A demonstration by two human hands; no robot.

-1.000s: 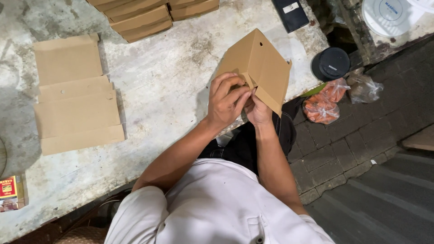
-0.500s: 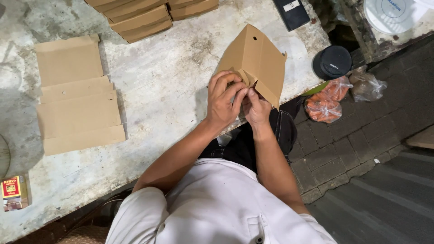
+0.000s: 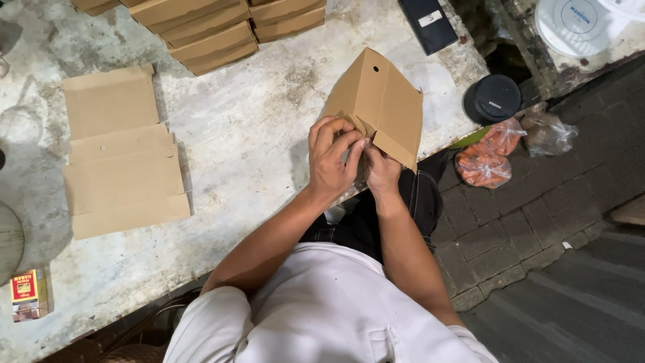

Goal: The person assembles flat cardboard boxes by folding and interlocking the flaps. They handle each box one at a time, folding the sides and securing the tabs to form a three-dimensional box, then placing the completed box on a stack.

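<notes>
worn white table (image 3: pixel 269 134), brown cardboard box (image 3: pixel 383 101) just above both hands' fingers (image 3: pixel 342 138)

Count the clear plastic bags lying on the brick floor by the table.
2. One bag with orange contents lies on the bricks just off the table edge, below the round black lid. A paler, crumpled bag lies beside it, farther from the table. Others may be hidden underneath.

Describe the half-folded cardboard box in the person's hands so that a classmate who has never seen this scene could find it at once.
Start at the pale, stained worktable and go to its near right edge. There the left hand and right hand pinch a brown cardboard box. Unlike the flat sheets lying to the left, it stands up, folded, with a small round hole.
</notes>
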